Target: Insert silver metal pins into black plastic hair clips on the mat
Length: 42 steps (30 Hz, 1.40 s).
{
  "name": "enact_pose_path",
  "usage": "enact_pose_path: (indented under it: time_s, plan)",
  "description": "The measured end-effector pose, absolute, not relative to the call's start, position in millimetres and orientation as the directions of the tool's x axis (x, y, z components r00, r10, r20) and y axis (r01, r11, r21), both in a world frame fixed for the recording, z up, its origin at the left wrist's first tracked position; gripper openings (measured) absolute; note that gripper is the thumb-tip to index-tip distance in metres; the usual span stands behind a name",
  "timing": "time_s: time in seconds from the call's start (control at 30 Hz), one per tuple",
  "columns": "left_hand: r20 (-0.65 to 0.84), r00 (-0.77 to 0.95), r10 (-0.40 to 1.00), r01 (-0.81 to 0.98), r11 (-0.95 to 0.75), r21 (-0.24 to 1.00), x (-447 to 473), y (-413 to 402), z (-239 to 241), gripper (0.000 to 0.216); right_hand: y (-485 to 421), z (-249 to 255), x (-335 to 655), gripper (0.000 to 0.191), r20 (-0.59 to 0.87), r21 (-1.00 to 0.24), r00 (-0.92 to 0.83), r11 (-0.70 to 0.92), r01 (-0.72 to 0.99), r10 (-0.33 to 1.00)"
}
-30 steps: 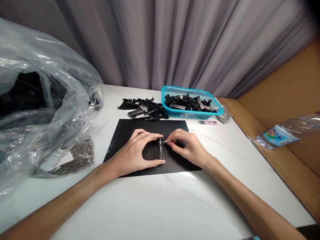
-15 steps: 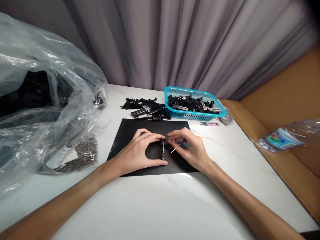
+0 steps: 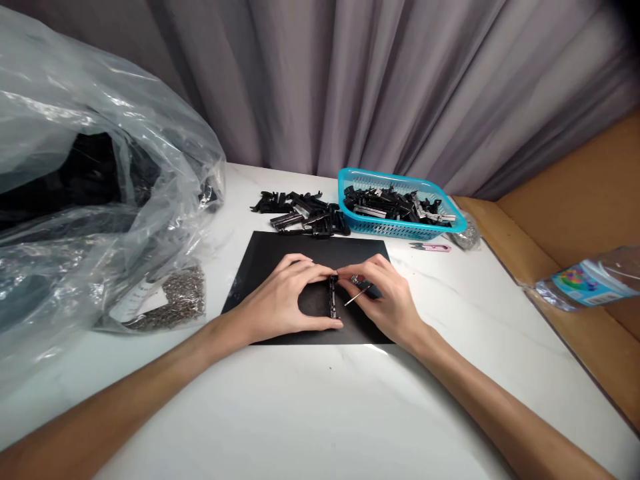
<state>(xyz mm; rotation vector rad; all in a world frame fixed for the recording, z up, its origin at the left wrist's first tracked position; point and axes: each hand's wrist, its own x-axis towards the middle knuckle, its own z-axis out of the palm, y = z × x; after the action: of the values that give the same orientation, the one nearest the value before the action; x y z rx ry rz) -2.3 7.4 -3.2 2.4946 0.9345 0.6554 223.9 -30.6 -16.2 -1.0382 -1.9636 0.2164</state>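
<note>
A small black plastic part [image 3: 333,297] stands lengthwise between the thumb and fingers of my left hand [image 3: 285,300], over a black mat [image 3: 270,250]. My right hand [image 3: 387,293] is closed, its fingertips touching the far end of that part. A thin metal rod [image 3: 356,296] sticks out from under the right fingers, pointing down and left. Some small shiny metal pieces [image 3: 356,279] show near the right palm; whether the hand holds them or they lie on the mat I cannot tell. What the right fingertips pinch is too small to make out.
Several black parts [image 3: 310,217] lie piled behind the mat, beside a blue basket [image 3: 400,231] of similar parts. Pink thread snips [image 3: 433,247] lie at right, near a plastic bottle [image 3: 580,285]. A bag of small metal pieces [image 3: 173,300] and a large clear bag [image 3: 165,133] occupy the left.
My right fingertips have moved in to the far end of the black part, where a small gap was before. The whole view has shifted slightly.
</note>
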Motion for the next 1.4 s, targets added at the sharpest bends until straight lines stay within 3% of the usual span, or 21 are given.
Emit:
enact_pose_path:
  time_s: [0.7,1.1,1.4]
  plan:
    - [0.329,0.645,0.690,0.517,-0.711,0.476,-1.5,8.0,-7.2,0.071,-31.6,-15.7,217.7,0.008,0.528,-0.566,-0.250,0.556,0.609,0.811]
    - [0.355,0.666,0.656,0.494,-0.744,0.449,-0.2,6.0,-5.8,0.065,-35.1,-13.0,203.0,0.014,0.584,-0.394,-0.243,0.532,0.749,0.774]
    - [0.364,0.676,0.641,0.493,-0.760,0.423,-0.8,6.9,-8.2,0.066,-38.9,-18.1,197.8,0.011,0.558,-0.437,-0.165,0.457,0.775,0.814]
